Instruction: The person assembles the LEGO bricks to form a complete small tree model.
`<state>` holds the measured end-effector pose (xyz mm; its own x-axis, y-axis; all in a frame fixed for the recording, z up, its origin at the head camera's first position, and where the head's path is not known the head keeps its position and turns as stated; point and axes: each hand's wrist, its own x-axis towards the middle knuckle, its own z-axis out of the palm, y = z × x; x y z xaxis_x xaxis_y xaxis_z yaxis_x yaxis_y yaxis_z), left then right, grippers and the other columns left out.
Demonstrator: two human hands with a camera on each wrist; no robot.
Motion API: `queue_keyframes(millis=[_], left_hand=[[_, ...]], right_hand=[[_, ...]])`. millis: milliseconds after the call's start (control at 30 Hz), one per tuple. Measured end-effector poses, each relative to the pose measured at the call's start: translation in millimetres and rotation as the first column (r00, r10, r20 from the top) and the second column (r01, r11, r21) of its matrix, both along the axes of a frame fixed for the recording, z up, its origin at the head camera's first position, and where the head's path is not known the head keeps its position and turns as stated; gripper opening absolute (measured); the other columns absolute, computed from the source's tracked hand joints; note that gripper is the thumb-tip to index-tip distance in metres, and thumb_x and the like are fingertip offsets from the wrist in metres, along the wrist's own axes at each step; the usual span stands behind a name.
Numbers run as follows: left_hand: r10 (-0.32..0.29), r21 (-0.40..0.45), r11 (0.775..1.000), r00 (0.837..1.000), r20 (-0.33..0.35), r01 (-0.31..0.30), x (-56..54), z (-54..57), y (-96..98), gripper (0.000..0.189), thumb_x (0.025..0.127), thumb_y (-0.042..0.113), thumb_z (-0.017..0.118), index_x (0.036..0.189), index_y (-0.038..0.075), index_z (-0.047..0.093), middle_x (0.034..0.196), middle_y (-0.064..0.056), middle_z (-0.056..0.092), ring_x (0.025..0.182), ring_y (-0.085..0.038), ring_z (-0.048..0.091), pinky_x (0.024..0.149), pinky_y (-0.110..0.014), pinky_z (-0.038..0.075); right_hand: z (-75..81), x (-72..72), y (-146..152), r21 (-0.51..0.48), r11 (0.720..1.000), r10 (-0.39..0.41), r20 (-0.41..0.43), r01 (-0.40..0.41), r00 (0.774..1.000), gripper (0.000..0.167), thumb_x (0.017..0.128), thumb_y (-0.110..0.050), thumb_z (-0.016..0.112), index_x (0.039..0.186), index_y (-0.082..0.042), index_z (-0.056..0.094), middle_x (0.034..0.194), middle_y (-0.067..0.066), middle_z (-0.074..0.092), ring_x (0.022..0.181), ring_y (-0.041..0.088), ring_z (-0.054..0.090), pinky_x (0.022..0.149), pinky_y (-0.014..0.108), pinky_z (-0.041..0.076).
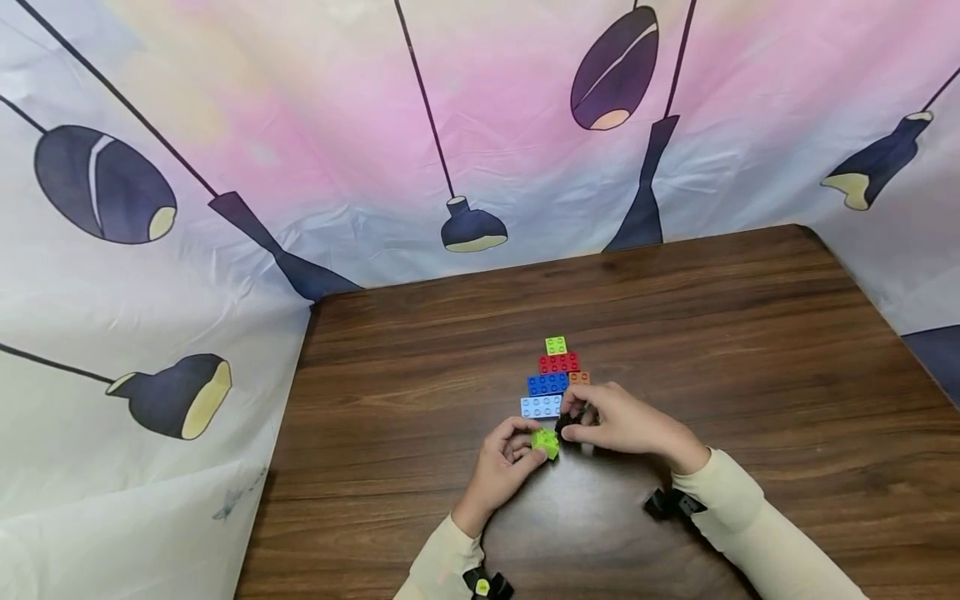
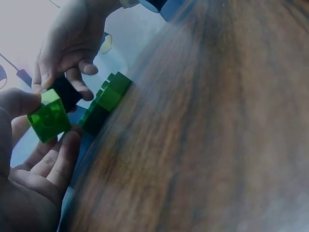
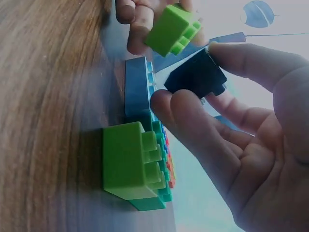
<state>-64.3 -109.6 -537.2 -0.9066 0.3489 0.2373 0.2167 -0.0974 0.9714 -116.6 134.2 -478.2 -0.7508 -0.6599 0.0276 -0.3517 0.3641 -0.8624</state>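
Between thumb and fingers, my left hand (image 1: 501, 463) pinches a lime green toy building brick (image 1: 545, 443), tilted and raised off the table in the right wrist view. My right hand (image 1: 630, 421) pinches a black building brick (image 3: 195, 75) close beside it, the two apart in the right wrist view. Under the right hand, another lime green brick (image 3: 124, 157) stands on the table by a teal one (image 3: 150, 203); the head view mostly hides them. Just beyond the hands lie a light blue brick (image 1: 542, 407), a blue brick (image 1: 547, 384) and an orange brick (image 1: 579, 378).
Farther back in the same stepped layout are a red brick (image 1: 558, 363) and a small lime green brick (image 1: 555, 345). The brown wooden table (image 1: 390, 467) meets a hanging cloth (image 1: 322, 108) printed with lamps along its back and left edges.
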Motion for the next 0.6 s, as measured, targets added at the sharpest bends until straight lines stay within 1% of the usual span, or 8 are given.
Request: queue_keyframes(millis=[67, 133, 167, 200, 300, 433, 533, 600], left_hand=[[-0.013, 0.06, 0.998, 0.995, 0.102, 0.007, 0.1, 1.5, -0.5, 0.045, 0.087, -0.014, 0.07, 0.127, -0.02, 0.05, 0.113, -0.021, 0.064, 0.098, -0.006, 0.067, 0.08, -0.018, 0.057], [-0.029, 0.109, 0.994, 0.983, 0.181, 0.01, -0.2, 2.3, -1.0, 0.054, 0.086, -0.011, 0.073, 0.132, -0.023, 0.047, 0.115, -0.012, 0.066, 0.098, -0.007, 0.068, 0.081, -0.019, 0.057], [-0.041, 0.127, 0.992, 0.977, 0.208, 0.014, -0.4, 2.3, -1.5, 0.056, 0.086, -0.01, 0.074, 0.132, -0.024, 0.046, 0.116, -0.007, 0.066, 0.097, -0.007, 0.068, 0.081, -0.019, 0.058], [-0.055, 0.151, 0.988, 0.972, 0.228, 0.021, -0.7, 2.2, -1.8, 0.057, 0.086, -0.009, 0.076, 0.132, -0.025, 0.046, 0.115, -0.005, 0.067, 0.096, -0.008, 0.068, 0.081, -0.02, 0.058], [-0.091, 0.203, 0.978, 0.964, 0.249, 0.04, -0.9, 2.0, -2.1, 0.057, 0.088, -0.007, 0.079, 0.13, -0.028, 0.048, 0.113, -0.003, 0.071, 0.096, -0.009, 0.069, 0.082, -0.02, 0.059], [-0.092, 0.2, 0.979, 0.962, 0.257, 0.04, -1.4, 2.1, -2.4, 0.052, 0.093, -0.007, 0.073, 0.132, -0.029, 0.047, 0.115, 0.0, 0.071, 0.099, -0.009, 0.07, 0.084, -0.02, 0.058], [-0.108, 0.191, 0.98, 0.96, 0.258, 0.059, -2.1, 1.9, -2.3, 0.047, 0.1, -0.004, 0.065, 0.135, -0.027, 0.045, 0.115, -0.001, 0.071, 0.098, -0.009, 0.07, 0.081, -0.021, 0.059], [-0.137, 0.192, 0.977, 0.957, 0.255, 0.089, -2.6, 2.2, -2.3, 0.046, 0.103, -0.001, 0.062, 0.138, -0.025, 0.043, 0.116, -0.004, 0.071, 0.097, -0.011, 0.072, 0.079, -0.023, 0.059]], right_hand=[[0.0, -0.7, -1.0, -0.017, 1.0, -0.013, 0.017, 0.013, 1.0, 0.019, 0.099, -0.017, 0.076, 0.112, -0.008, 0.066, 0.102, 0.002, 0.07, 0.086, 0.013, 0.072, 0.07, 0.03, 0.061], [-0.3, -0.9, -2.0, -0.038, 0.999, -0.018, 0.038, 0.02, 0.999, 0.022, 0.099, -0.017, 0.076, 0.116, -0.007, 0.065, 0.107, 0.005, 0.071, 0.089, 0.016, 0.073, 0.07, 0.031, 0.062], [-0.4, -0.9, -2.5, -0.045, 0.999, -0.02, 0.043, 0.022, 0.999, 0.023, 0.099, -0.017, 0.076, 0.117, -0.007, 0.065, 0.11, 0.006, 0.071, 0.091, 0.017, 0.073, 0.072, 0.03, 0.062], [-0.1, -0.6, -3.1, -0.053, 0.998, -0.024, 0.054, 0.027, 0.998, 0.024, 0.099, -0.017, 0.077, 0.118, -0.008, 0.064, 0.112, 0.007, 0.071, 0.093, 0.018, 0.074, 0.073, 0.031, 0.062], [-1.1, 0.2, -4.0, -0.095, 0.995, -0.016, 0.087, 0.024, 0.996, 0.026, 0.098, -0.014, 0.077, 0.12, -0.007, 0.063, 0.117, 0.012, 0.07, 0.099, 0.024, 0.075, 0.076, 0.031, 0.063], [-1.6, 0.9, -4.2, -0.134, 0.991, 0.001, 0.126, 0.016, 0.992, 0.036, 0.098, -0.011, 0.076, 0.127, 0.002, 0.061, 0.128, 0.022, 0.065, 0.107, 0.031, 0.073, 0.08, 0.03, 0.063], [-1.4, 1.2, -4.3, -0.147, 0.989, 0.01, 0.154, 0.013, 0.988, 0.042, 0.097, -0.009, 0.076, 0.132, 0.009, 0.06, 0.13, 0.026, 0.065, 0.105, 0.031, 0.074, 0.077, 0.032, 0.063], [-1.4, 1.0, -4.9, -0.153, 0.988, 0.015, 0.166, 0.011, 0.986, 0.043, 0.097, -0.009, 0.076, 0.132, 0.011, 0.061, 0.126, 0.026, 0.068, 0.101, 0.028, 0.075, 0.075, 0.035, 0.064]])
